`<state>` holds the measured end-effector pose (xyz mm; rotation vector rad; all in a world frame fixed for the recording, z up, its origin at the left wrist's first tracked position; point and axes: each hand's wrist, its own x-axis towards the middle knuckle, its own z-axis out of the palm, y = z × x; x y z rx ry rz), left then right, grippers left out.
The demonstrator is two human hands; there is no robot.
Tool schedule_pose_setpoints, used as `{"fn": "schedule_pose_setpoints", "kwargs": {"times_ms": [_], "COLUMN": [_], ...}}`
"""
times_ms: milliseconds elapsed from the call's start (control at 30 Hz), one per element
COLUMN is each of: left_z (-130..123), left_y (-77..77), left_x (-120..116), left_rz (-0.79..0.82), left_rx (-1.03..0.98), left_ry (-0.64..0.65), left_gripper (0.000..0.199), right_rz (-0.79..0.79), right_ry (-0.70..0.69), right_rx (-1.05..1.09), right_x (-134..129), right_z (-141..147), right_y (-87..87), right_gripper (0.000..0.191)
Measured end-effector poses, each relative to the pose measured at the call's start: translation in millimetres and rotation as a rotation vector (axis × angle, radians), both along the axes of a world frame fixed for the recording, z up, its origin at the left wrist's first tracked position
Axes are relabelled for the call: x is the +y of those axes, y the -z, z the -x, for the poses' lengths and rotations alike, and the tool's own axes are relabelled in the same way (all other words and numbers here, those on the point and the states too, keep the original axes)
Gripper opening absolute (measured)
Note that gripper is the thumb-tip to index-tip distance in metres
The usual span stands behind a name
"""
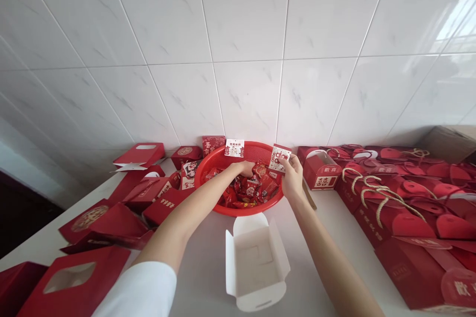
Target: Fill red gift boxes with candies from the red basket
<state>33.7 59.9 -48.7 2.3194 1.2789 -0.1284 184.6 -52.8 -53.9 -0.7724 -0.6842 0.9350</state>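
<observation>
As seen from the head camera, a red basket (238, 212) stands near the tiled wall (249, 99), holding a heap of red wrapped sweets (251, 190), while a white card (235, 148) leans at its far rim. Just in front of it on the table (208, 257), an open white box (256, 262) shows its bare base, with rounded flaps at the near and far ends and straighter ones at the sides. The left hand (244, 168) reaches into the basket and touches the sweets; its fingertips are partly hidden, so whether they grip one cannot be told. The right hand (293, 173) pinches a printed card (278, 158) between thumb and fingers above the basket's right rim. That card's patterned face is turned to the viewer, its long axis roughly upright, the top tipped slightly right. The white box's long axis runs away from the person, towards the basket.
</observation>
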Motion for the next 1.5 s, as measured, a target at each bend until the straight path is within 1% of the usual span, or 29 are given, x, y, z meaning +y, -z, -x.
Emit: {"fn": "schedule_pose_setpoints", "kwargs": {"times_ms": [133, 267, 400, 567, 633, 733, 800, 867, 967, 1067, 1233, 1400, 1500], "left_z": [0, 2, 8, 18, 23, 33, 40, 45, 49, 49, 46, 39, 33], "left_y": [4.7, 2.6, -8.0, -22.4, -27.4, -34.1, -37.9, -41.0, -44.1, -45.4, -46.7, -48.4, -48.1], "left_x": [2, 1, -4, -9, -11, -13, -14, -18, -25, -36, -53, -64, -70], "left_rz": [-0.038, -0.024, 0.108, 0.201, 0.286, 0.471, 0.534, 0.528, 0.473, 0.425, 0.391, 0.403, 0.358], "left_rx": [0.073, 0.051, -0.072, -0.273, -0.350, -0.508, -0.591, -0.637, -0.663, -0.703, -0.876, -1.141, -1.249], "left_ry": [-0.039, -0.088, -0.120, -0.185, -0.211, -0.239, -0.247, -0.260, -0.286, -0.309, -0.339, -0.317, -0.278], "left_gripper": [0.029, 0.012, 0.004, 0.016, 0.018, 0.016, 0.017, 0.024, 0.038, 0.045, 0.043, 0.029, 0.029], "right_rz": [-0.008, -0.008, -0.006, -0.009, -0.008, -0.003, -0.005, -0.012, -0.027, -0.028, -0.018, 0.028, 0.052], "right_ry": [-0.015, -0.033, -0.025, -0.024, -0.027, -0.041, -0.039, -0.033, -0.042, -0.069, -0.085, -0.113, -0.133], "right_rx": [-0.017, -0.016, 0.011, 0.017, 0.017, 0.022, 0.020, 0.014, 0.007, -0.012, -0.031, -0.060, -0.091], "right_x": [1, 0, -1, 0, 0, 0, -1, -2, -3, -4, -5, -6, -6], "right_z": [0, 0, 1, 2, 1, 1, 0, 1, 1, 1, 0, 2, 5], "right_y": [0.4, 0.2, -0.7, -0.9, -0.7, -0.8, -1.4, -2.3, -3.8, -4.6, -5.2, -6.8, -7.5], "right_gripper": [0.029, 0.030, 0.029, 0.029, 0.029, 0.028, 0.027, 0.026, 0.027, 0.030, 0.028, 0.030, 0.029]}}
